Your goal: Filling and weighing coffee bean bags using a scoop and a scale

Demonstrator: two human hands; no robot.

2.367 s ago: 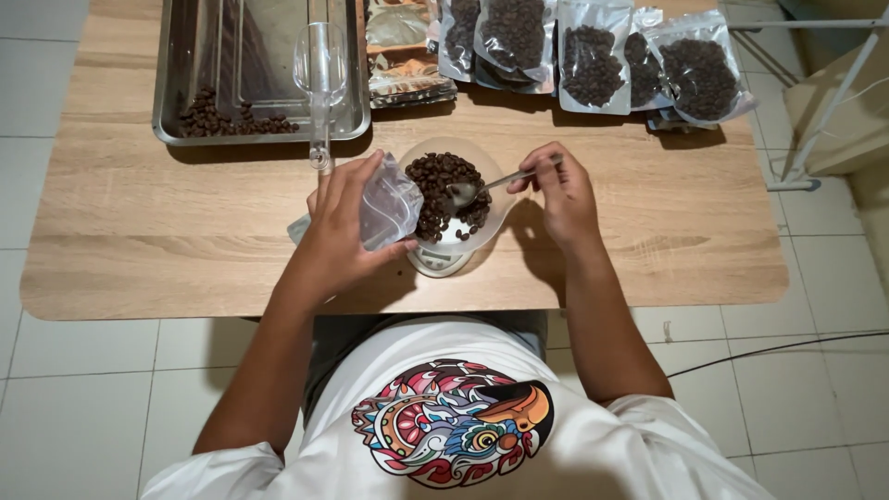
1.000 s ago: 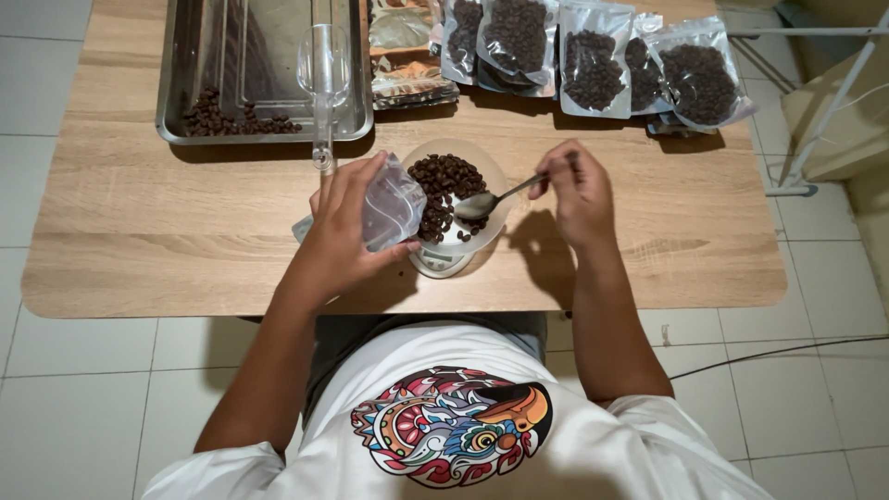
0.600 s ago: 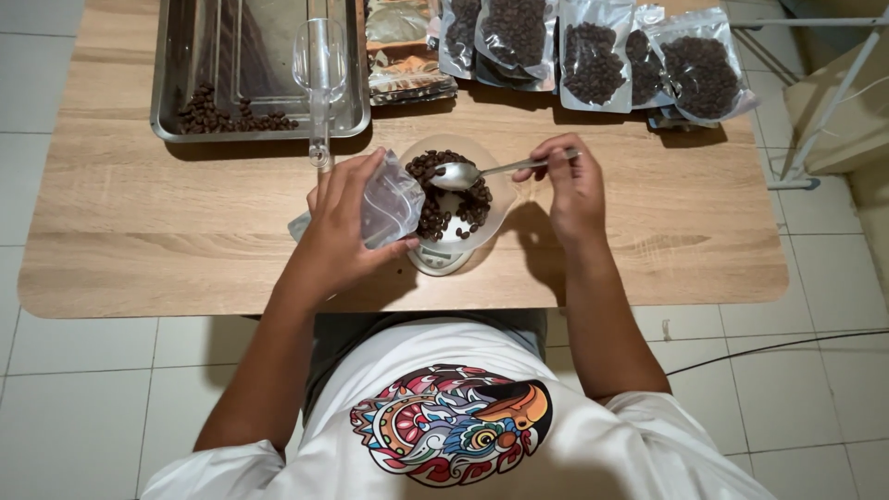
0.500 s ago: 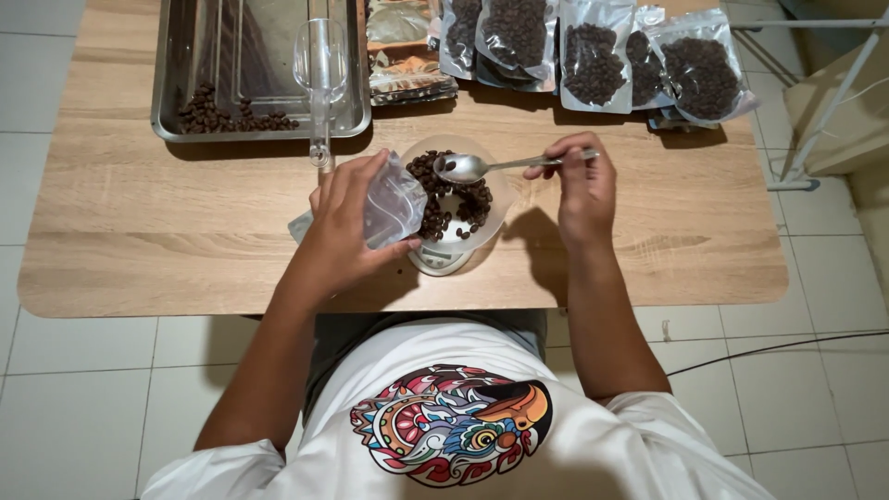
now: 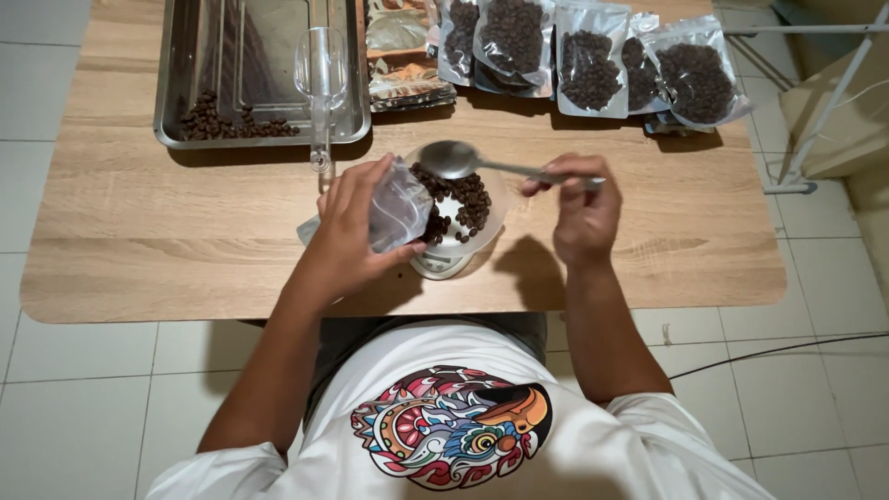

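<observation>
Wooden table (image 5: 139, 241): left hand (image 5: 356, 227) grips clear bag (image 5: 400, 206); right hand (image 5: 582, 206) grips spoon (image 5: 463, 161) over bean-filled bowl (image 5: 468, 199).

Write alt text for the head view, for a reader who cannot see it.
The right hand holds a metal spoon over a bowl of dark beans on a wooden table. The left hand holds a clear plastic bag beside the bowl.
</observation>
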